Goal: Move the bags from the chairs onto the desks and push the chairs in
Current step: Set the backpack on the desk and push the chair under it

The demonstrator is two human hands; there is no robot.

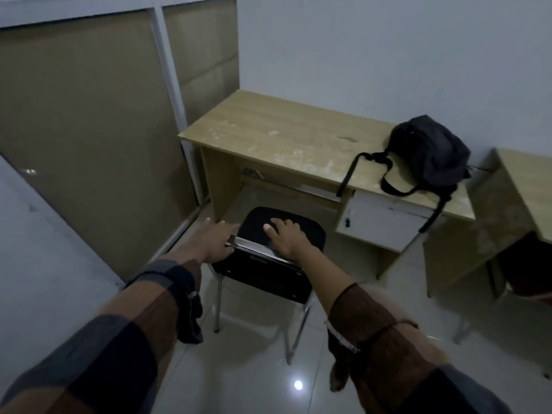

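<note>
A black chair (pixel 263 270) with metal legs stands in front of the wooden desk (pixel 268 135), its seat partly under the desktop. My left hand (pixel 213 239) rests on the left end of the chair's backrest top. My right hand (pixel 283 237) lies over the right part of that same top rail, fingers spread toward the seat. A black backpack (pixel 427 150) lies on the right end of the desk, its straps hanging over the front edge.
A white drawer unit (pixel 376 222) hangs under the desk's right side. A second desk (pixel 528 180) stands at the right with a dark chair (pixel 525 270) beneath it. Padded beige partition panels (pixel 89 130) close off the left. The floor is glossy tile.
</note>
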